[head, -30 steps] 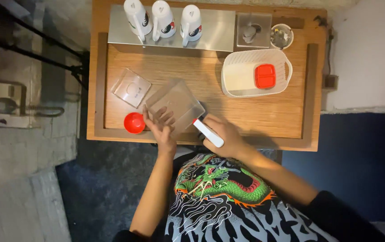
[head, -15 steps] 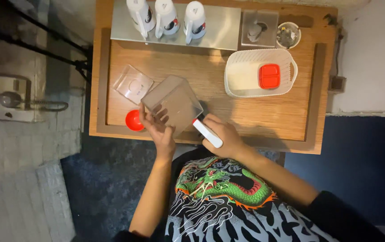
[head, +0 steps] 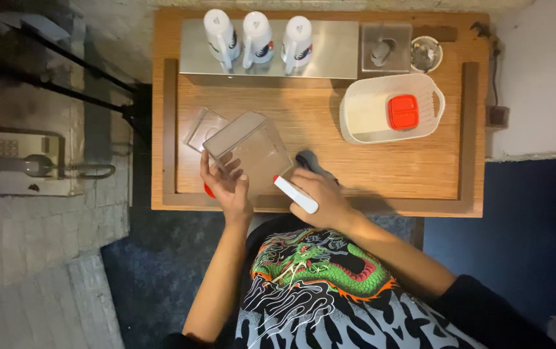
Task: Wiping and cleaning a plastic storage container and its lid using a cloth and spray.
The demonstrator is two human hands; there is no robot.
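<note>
Left hand [head: 229,184] fingers [head: 208,169] curl around a clear plastic container [head: 249,152], tilting it above the wooden tabletop [head: 330,139]. Right hand [head: 320,197] fingers wrap a white tool with a red tip [head: 295,194] just beside it. A white basket [head: 362,106] sits well apart.

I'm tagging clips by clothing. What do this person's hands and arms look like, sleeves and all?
Both hands, left hand and right hand, are bare, with no gloves; no rings or watch can be made out. Forearms are uncovered. A dark sleeve shows only high on the right arm.
</note>
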